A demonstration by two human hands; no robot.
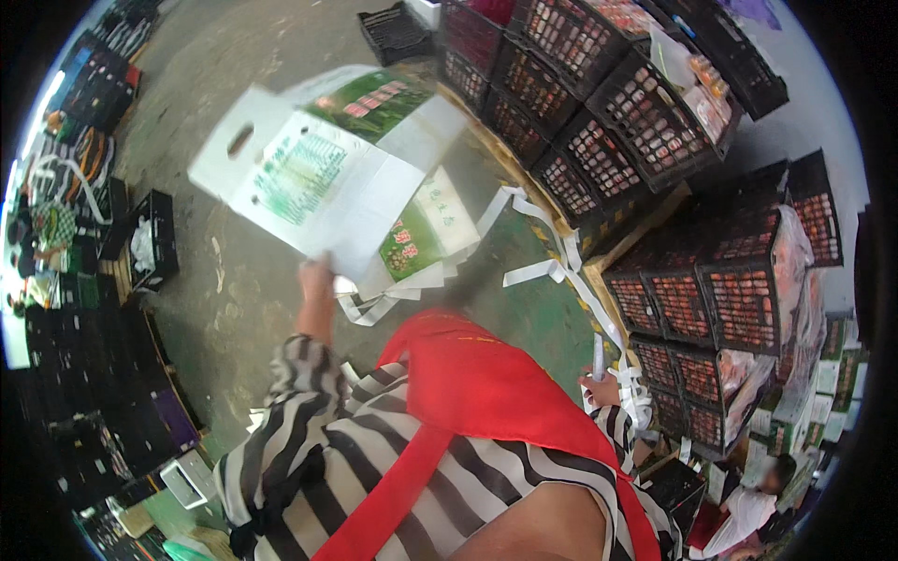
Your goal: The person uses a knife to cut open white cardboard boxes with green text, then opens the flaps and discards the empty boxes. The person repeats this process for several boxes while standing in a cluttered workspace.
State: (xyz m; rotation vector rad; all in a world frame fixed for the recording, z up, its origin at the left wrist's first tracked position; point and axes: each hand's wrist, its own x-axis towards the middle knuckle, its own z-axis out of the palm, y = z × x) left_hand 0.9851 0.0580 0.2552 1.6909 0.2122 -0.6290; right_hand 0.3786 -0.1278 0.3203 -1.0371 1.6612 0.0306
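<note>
My left hand [317,287] grips the lower edge of a flattened white and green printed cardboard carton [351,189], which has an oval handle cutout at its upper left. Under and beside that one, another printed carton [438,224] shows a green panel and writing. White strapping strips [372,308] lie beneath them. At the lower right, my right hand [600,390] is near a white strip [598,356]; whether its fingers hold the strip cannot be made out. A red apron [477,379] covers part of the striped clothing.
Black plastic crates [575,98] of packaged goods stand stacked on wooden pallets at the right. Loose white strapping [589,294] trails beside them. A black crate [396,31] sits on the floor ahead. More black crates [77,336] line the left. A person [744,508] is at the lower right.
</note>
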